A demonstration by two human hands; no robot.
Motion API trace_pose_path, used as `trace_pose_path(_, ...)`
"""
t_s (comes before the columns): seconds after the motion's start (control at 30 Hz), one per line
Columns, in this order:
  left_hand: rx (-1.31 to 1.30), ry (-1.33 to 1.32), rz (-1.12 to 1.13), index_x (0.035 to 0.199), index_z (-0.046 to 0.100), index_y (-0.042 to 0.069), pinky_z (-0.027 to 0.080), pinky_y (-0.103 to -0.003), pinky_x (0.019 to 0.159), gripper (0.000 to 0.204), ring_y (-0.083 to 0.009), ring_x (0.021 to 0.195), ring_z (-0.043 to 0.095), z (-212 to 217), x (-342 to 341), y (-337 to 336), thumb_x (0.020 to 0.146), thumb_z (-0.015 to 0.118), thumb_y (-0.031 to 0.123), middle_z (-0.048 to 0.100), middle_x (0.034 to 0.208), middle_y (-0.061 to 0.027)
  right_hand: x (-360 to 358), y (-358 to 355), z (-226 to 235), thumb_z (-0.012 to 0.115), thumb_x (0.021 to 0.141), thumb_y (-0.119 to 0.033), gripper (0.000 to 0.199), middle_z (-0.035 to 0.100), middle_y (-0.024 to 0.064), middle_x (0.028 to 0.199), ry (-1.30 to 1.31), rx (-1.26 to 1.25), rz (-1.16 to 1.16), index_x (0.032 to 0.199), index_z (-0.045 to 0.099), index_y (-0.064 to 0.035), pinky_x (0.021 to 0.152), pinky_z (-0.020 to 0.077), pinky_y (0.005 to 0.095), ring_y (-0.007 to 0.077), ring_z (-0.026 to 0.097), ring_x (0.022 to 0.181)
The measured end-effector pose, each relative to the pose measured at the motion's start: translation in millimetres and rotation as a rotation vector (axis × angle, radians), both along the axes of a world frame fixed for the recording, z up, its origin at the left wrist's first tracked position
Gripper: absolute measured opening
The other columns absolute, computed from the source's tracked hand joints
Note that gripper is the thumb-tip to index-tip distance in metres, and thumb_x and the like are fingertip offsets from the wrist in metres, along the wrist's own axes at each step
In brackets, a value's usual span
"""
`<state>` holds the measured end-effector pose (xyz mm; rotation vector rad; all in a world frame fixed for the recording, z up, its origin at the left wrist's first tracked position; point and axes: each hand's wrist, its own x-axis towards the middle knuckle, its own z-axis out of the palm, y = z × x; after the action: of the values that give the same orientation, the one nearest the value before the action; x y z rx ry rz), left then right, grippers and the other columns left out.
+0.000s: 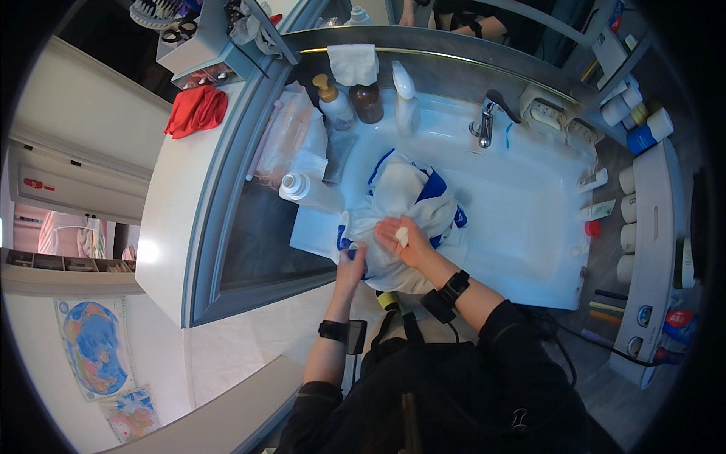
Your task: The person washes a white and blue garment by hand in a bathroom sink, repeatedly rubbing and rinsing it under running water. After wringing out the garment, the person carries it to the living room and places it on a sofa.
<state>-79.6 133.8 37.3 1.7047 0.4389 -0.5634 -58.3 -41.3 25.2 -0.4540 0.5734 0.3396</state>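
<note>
A wet white garment with blue trim (408, 185) lies bunched in the left part of a white sink (514, 227). My right hand (397, 240) rests palm up over its near side, fingers stretched to the left. In that palm sits a small cream-coloured piece (402, 236), possibly soap; its exact kind is unclear. My left hand (351, 266) is closed at the garment's left edge, beside the blue trim, with some fabric at the fingertips. Left of the garment stands a white bottle (310, 191) with its mouth uncovered.
Behind the garment are a pump bottle (334, 102), a brown bottle (367, 103) and a white spray bottle (404, 98). A chrome faucet (485, 121) rises at the back. Packaged tissues (287, 136) lie at left. Cups (628, 208) line the right wall.
</note>
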Motion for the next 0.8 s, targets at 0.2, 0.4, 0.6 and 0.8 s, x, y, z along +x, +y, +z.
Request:
trace_pose_path(0.2,0.352,-0.432,-0.008,0.121,0.044,-0.004,0.044,-0.04,0.087,0.046,-0.038,0.099,0.058,-27,-4,-23,0.089,0.055,0.026,0.059,0.106,-0.0275,7,-7,20,0.043,0.097,-0.024,0.034,0.065,0.0149,0.097,-0.388,-0.793,-0.131,0.092,0.062,0.0037,0.089,0.0486,0.0377,0.0278,0.063,0.095)
trace_pose_path(0.4,0.329,-0.458,0.137,0.121,0.041,-0.004,0.043,-0.037,0.087,0.035,-0.03,0.098,0.057,-33,-6,8,0.093,0.045,0.017,0.056,0.107,-0.0232,-4,66,-12,0.053,0.082,-0.012,0.026,0.061,0.0108,0.113,-1.198,-1.812,0.182,0.102,0.062,0.0008,0.102,0.0351,0.0427,0.0275,0.052,0.115)
trace_pose_path(0.6,0.316,-0.412,0.211,0.12,0.042,-0.005,0.042,-0.034,0.088,0.034,-0.0268,0.096,0.055,-43,-8,15,0.092,0.045,0.015,0.056,0.105,-0.0214,11,-2,-49,0.051,0.084,-0.011,0.036,0.054,0.0139,0.126,-0.798,-2.346,0.485,0.119,0.055,0.0002,0.108,0.0275,0.0419,0.0295,0.045,0.122)
trace_pose_path(0.8,0.337,-0.387,0.205,0.12,0.044,-0.002,0.044,-0.034,0.083,0.033,-0.0261,0.091,0.057,-38,-7,15,0.092,0.046,0.015,0.058,0.1,-0.0204,-3,21,-53,0.052,0.088,-0.009,0.037,0.05,0.0183,0.13,-0.834,-1.655,0.227,0.123,0.051,0.0042,0.104,0.0328,0.043,0.0346,0.044,0.123)
